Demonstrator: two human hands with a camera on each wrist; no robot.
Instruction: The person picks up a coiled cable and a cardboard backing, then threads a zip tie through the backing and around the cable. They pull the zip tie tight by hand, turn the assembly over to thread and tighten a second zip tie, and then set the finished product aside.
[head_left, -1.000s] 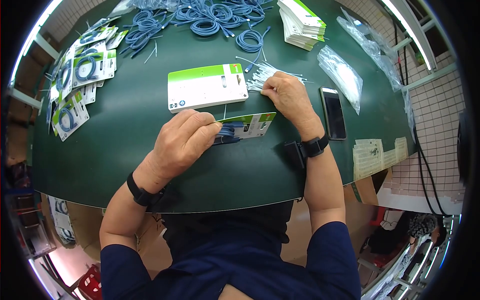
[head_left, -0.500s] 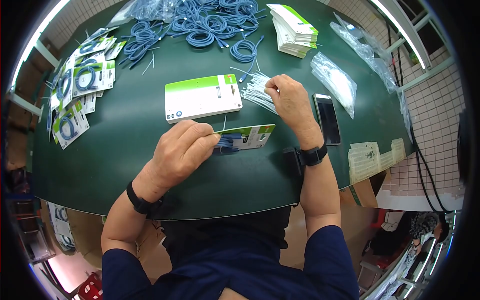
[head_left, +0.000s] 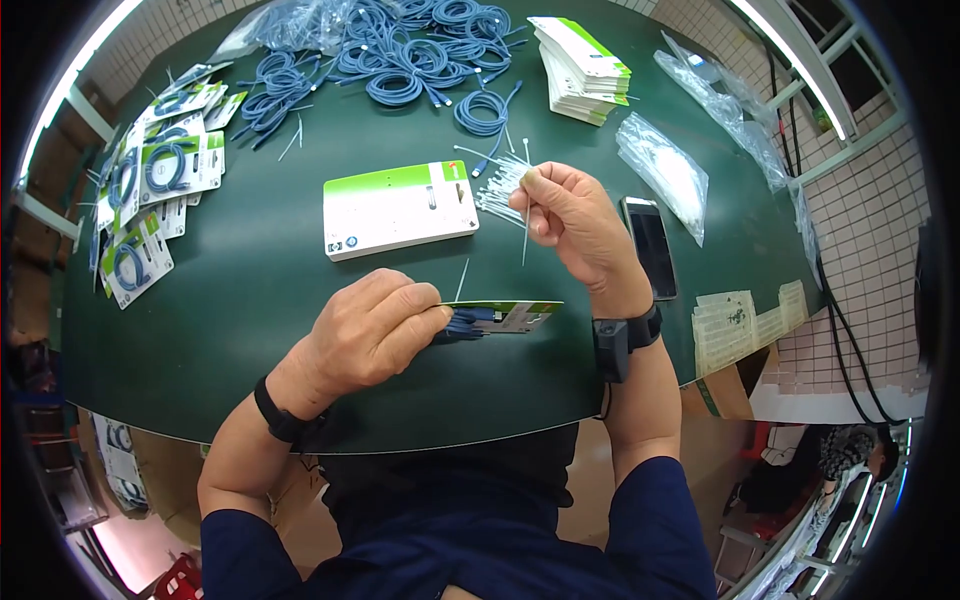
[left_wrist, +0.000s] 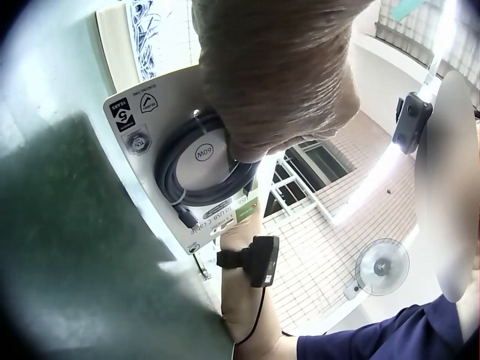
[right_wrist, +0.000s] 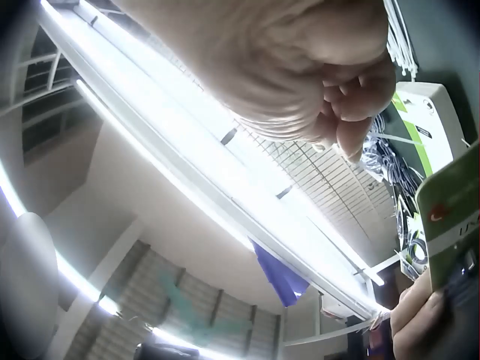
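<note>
Right hand (head_left: 572, 215) has lifted off the pile pinching one cable tie (head_left: 526, 215); left hand (head_left: 372, 325) still grips the carded cable (head_left: 500, 316).

dark navy short sleeves (head_left: 655, 505) cover both upper arms, bare forearms below them, and the same navy fabric runs across the chest at the bottom of the head view. a black band (head_left: 283, 412) circles the left wrist, and the right wrist wears a black strap carrying a small boxy black camera unit (head_left: 610, 348). from the left wrist view that unit (left_wrist: 262, 259) shows as a dark rectangular block with a thin black cable trailing down the forearm.
</note>
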